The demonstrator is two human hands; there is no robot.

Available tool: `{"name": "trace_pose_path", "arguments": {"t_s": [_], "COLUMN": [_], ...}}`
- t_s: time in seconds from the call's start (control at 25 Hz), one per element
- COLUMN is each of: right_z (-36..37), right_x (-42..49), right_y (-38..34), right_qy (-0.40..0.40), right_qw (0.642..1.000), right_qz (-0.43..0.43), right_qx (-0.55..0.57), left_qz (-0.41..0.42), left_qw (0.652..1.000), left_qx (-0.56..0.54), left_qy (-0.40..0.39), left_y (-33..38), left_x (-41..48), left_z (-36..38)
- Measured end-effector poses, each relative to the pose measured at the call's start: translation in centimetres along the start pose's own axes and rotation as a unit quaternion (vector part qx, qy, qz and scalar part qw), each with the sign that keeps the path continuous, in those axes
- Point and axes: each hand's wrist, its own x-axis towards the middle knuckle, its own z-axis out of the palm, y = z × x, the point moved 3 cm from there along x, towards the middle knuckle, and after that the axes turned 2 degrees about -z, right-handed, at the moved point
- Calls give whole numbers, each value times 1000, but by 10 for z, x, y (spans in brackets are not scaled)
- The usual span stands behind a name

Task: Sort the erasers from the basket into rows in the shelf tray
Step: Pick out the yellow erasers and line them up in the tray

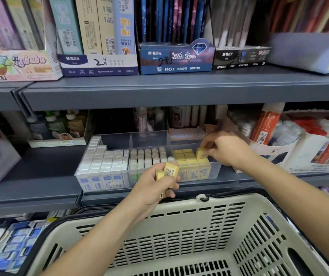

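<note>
Right grip (pixel 222 150): thumb and fingers pinched on a single yellow eraser (pixel 201 155), held on end over the right-hand compartment of the shelf tray (pixel 149 136), at the gap beside the yellow rows (pixel 187 159) already stood there; whether it touches its neighbours cannot be told. Left grip (pixel 155 186): clamped on a small stock of spare yellow erasers (pixel 171 171), barcode side up, held just in front of the tray's front wall and above the rim of the basket (pixel 199 226). Step in hand, as judged: seating of the pinched eraser into the unfilled row. Recommended handling: the eraser is to be kept upright and square to its neighbours, lowered straight into the gap and not slid across the tops, so that seated pieces are not tipped; the pinch is to be released only once the piece is borne by the tray floor or the layer beneath. The spare stock is best kept near, so that the next piece can be passed across in a short reach. Adjoining compartments: white erasers (pixel 103 162) at left, round cream erasers (pixel 147 156) in the middle, both to be left undisturbed. Tray located on the grey shelf (pixel 40 188); the part of the basket floor in view shows no erasers
</note>
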Motion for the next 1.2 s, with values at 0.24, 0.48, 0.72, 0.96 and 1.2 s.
{"name": "trace_pose_path", "arguments": {"t_s": [0.24, 0.48, 0.72, 0.96, 1.2], "right_z": [17, 1, 6, -1, -25], "right_x": [7, -17, -45, -43, -7], "right_y": [-1, -30, -59, -54, -5], "right_qy": [-56, 25, -48, -71, 80], "right_qw": [995, 994, 981, 970, 989], "right_qz": [-40, -102, -128, -105, -5], "right_qx": [-69, 32, 139, 210, 127], "left_qz": [12, 15, 16, 33, 56], "left_qw": [1000, 1000, 1000, 999, 995], "left_qx": [2, -7, 9, 34, 75], "left_qy": [-22, -8, -16, -23, -23], "left_y": [-1, -2, -3, -2, 2], "left_x": [-3, -2, -3, -5, -9], "left_z": [1, 1, 2, 3, 5]}}
